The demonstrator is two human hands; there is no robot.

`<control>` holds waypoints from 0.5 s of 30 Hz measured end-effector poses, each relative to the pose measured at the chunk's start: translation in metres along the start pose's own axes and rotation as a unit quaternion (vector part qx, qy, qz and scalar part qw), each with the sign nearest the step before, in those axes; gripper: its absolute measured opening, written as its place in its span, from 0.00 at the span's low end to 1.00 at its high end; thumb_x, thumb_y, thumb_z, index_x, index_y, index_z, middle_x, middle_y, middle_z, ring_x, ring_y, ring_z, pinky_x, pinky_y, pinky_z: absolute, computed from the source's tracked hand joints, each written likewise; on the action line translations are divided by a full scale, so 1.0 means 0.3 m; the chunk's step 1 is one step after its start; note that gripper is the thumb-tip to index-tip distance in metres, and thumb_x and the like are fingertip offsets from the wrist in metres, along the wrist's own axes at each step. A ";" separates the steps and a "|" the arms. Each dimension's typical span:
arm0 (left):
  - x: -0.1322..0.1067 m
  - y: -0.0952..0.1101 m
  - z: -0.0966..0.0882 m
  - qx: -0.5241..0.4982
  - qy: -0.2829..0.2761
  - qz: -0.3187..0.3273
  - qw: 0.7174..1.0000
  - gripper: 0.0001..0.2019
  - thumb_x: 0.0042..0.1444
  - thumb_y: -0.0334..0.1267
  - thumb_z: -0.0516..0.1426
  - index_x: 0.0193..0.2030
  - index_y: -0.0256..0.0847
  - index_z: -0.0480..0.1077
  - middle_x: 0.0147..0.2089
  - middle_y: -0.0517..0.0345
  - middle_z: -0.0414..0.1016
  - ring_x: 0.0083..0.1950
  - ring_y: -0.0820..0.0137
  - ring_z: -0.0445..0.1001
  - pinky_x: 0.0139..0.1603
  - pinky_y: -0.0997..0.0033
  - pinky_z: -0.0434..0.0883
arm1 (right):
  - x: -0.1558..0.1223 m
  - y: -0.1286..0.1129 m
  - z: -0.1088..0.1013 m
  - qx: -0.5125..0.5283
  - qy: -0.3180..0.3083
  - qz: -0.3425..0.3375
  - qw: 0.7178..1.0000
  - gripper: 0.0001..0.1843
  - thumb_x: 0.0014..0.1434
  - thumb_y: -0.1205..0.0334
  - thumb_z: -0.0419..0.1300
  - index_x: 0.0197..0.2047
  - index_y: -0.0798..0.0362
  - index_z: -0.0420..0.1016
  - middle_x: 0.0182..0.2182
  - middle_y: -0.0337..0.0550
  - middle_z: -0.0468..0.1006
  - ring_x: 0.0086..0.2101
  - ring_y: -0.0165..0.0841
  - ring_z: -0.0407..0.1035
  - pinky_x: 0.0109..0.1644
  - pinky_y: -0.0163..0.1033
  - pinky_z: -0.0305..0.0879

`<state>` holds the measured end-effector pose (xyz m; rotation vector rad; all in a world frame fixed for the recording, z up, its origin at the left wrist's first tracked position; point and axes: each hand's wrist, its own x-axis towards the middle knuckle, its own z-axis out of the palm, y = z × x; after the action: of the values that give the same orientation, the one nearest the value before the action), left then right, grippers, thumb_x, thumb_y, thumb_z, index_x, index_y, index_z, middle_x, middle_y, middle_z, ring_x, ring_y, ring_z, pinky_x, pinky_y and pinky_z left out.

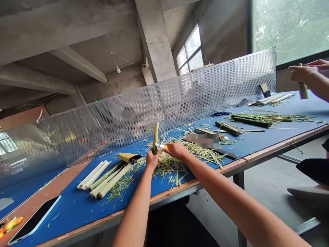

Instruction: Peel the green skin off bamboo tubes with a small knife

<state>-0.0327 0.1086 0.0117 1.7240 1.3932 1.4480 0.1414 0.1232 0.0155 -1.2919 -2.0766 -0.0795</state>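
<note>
Bamboo stalk (155, 137) stands upright above the blue mat (77, 209), and the left hand (153, 159) has it clenched near the base, fingers closed tight around it! In comes the right hand (177, 151), pinched shut on a small knife (160, 146), the bright blade right up against the stalk and a yellowish handle showing at the fingers. Below them, a loose heap of shavings (167, 166) sprawls across the mat, with pale split strips (102, 180) and a curled brown sheath (128, 157) just to the left. Over to the right, a blurred patch (203, 140) hides whatever lies there, right beside a long black blade (227, 154). Further along sits a bundle of green stalks (252, 121), and at the far right a co-worker's hands (303, 72) grip a short green section (303, 91). Down at the near left, a phone (34, 219) lies flat on the mat. Any writing? A tiny green sign (96, 100) glows on the far wall, too small to read. A perforated metal screen (128, 115) runs along the far side of the wood-edged table (180, 187), under bare concrete beams (154, 37) and a bright window (190, 51).
</note>
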 end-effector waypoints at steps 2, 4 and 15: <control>-0.009 0.015 -0.001 -0.035 -0.026 -0.001 0.999 0.19 0.45 0.51 0.60 0.38 0.39 0.66 0.15 0.71 0.56 0.13 0.79 0.55 0.15 0.79 0.54 | -0.002 -0.003 0.002 0.013 -0.014 -0.029 0.999 0.28 0.60 0.37 0.44 0.34 0.52 0.73 0.26 0.45 0.76 0.25 0.31 0.67 0.26 0.33 0.48; -0.018 0.026 -0.003 -0.064 -0.045 -0.006 0.997 0.19 0.46 0.52 0.60 0.38 0.39 0.65 0.15 0.71 0.55 0.13 0.79 0.54 0.14 0.79 0.53 | -0.003 -0.007 0.004 0.021 -0.026 -0.037 0.999 0.28 0.60 0.38 0.45 0.33 0.52 0.73 0.25 0.45 0.76 0.23 0.30 0.66 0.25 0.33 0.48; 0.002 0.014 -0.008 -0.078 0.068 -0.043 0.994 0.21 0.44 0.52 0.61 0.38 0.40 0.65 0.18 0.71 0.56 0.14 0.80 0.55 0.13 0.79 0.55 | 0.011 0.007 0.024 0.156 0.076 -0.017 0.985 0.18 0.63 0.51 0.46 0.48 0.50 0.69 0.33 0.45 0.76 0.31 0.34 0.69 0.34 0.34 0.57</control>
<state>-0.0333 0.1070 0.0162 1.4759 1.3658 1.6062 0.1385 0.1294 0.0113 -1.0264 -1.8915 0.1246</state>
